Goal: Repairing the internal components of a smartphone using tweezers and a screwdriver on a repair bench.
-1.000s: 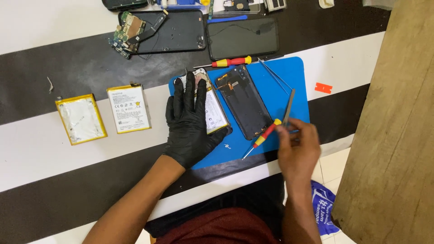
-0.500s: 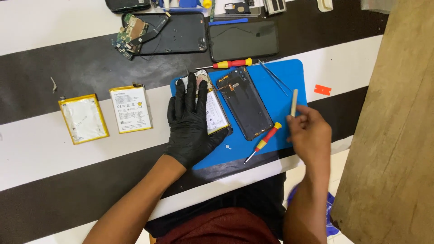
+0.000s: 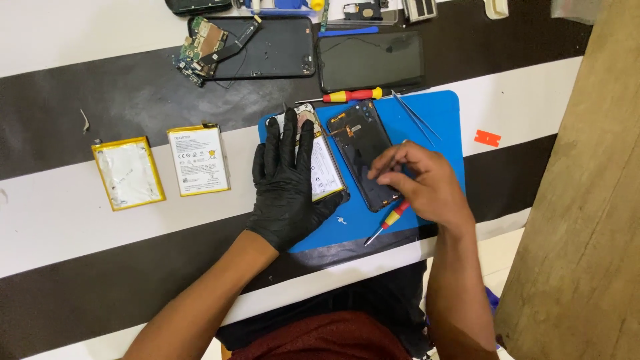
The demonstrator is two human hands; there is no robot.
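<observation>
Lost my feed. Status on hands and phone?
Left hand gloved, flat on opened phone. Right hand pinching thin tool over dark back cover. Screwdriver beneath the wrist.

A black-and-white striped table (image 3: 100, 227) carries a blue mat (image 3: 440, 127) and two batteries (image 3: 198, 160).

The left hand (image 3: 288, 190) wears a snug, matte black glove that ends at the wrist, the right hand (image 3: 427, 183) is bare, both forearms are unsleeved, and dark red cloth covers the lap at the bottom edge.
</observation>
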